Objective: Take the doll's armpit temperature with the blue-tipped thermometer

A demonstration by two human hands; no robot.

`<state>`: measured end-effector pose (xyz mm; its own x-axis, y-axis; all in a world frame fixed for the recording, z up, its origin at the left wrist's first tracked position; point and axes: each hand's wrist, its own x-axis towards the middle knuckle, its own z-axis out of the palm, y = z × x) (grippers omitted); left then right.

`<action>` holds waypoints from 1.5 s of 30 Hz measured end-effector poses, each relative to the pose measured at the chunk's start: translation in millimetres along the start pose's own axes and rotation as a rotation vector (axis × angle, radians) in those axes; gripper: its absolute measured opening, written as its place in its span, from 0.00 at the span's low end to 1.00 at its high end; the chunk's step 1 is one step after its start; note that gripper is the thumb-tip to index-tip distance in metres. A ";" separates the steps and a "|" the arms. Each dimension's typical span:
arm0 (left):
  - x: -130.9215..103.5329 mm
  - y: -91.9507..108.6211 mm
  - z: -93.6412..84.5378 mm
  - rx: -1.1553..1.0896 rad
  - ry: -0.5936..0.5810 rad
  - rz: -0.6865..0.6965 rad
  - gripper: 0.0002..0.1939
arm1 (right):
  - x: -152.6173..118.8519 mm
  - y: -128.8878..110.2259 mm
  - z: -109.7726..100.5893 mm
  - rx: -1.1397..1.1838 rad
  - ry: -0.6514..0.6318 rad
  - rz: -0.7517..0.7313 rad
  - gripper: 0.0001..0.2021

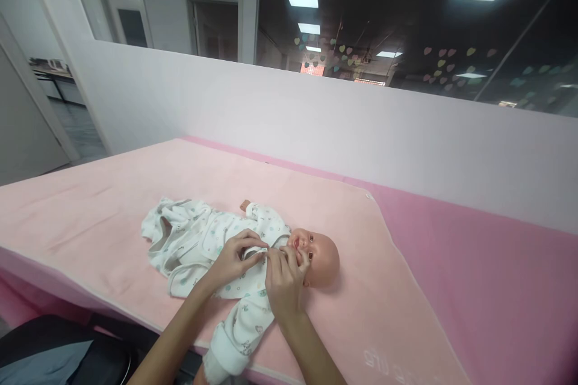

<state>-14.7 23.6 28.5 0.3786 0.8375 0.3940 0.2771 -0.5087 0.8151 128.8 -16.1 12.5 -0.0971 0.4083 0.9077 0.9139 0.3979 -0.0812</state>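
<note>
Both hands, left (232, 258) & right (283, 280), are pinching the doll's (316, 255) patterned outfit (203, 240) at the collar, lower center of frame, on pink towel (112, 204).

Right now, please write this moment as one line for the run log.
left hand: pinching onesie collar | right hand: pinching same collar | baby doll: on its back, pink towel

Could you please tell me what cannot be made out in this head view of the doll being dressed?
- Garment fastening at the doll's neck: hidden by the left hand and right hand.
- Doll's near sleeve: end cut off by the bottom edge.
- Lettering on the pink towel: too faint.
</note>
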 end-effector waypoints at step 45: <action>-17.3 13.1 -3.4 0.372 0.046 0.126 0.20 | 2.8 -9.5 -1.5 0.022 -0.154 -0.009 0.14</action>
<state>-20.6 3.1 33.8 0.3920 0.7678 0.5067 0.5351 -0.6383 0.5534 120.5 -20.0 16.4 -0.1662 0.5255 0.8344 0.9040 0.4192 -0.0839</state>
